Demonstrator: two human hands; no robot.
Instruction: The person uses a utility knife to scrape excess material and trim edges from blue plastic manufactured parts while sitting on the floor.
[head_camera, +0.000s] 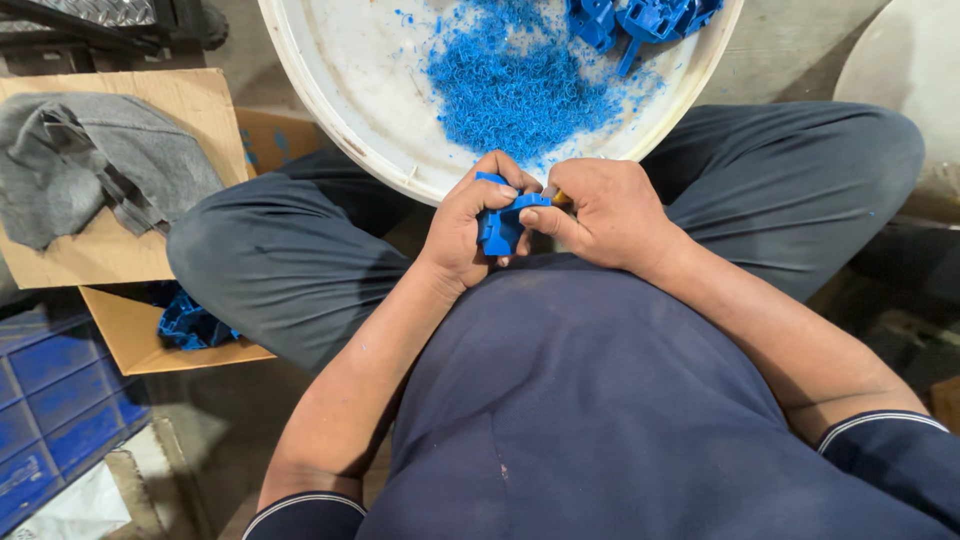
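The left hand (470, 225) is gripping a blue part (498, 228) over the lap, just below the basin (330, 120) rim. The right hand (605, 215) is pinching a small tool (558, 197) against it. Trimming is probably going best with short strokes, shavings (520, 85) falling into the basin.

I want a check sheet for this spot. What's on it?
Surface: white round tub at the knees, holding blue shavings.
Job's things: small blue plastic part held in both hands; more blue parts at the tub's far rim.
Clutter: grey cloth on a cardboard box; blue parts inside it.
Grippers: left hand grips the part; right hand pinches its top, something orange barely showing.
Cables: nothing seen.
Surroundings: blue crate, lower left.
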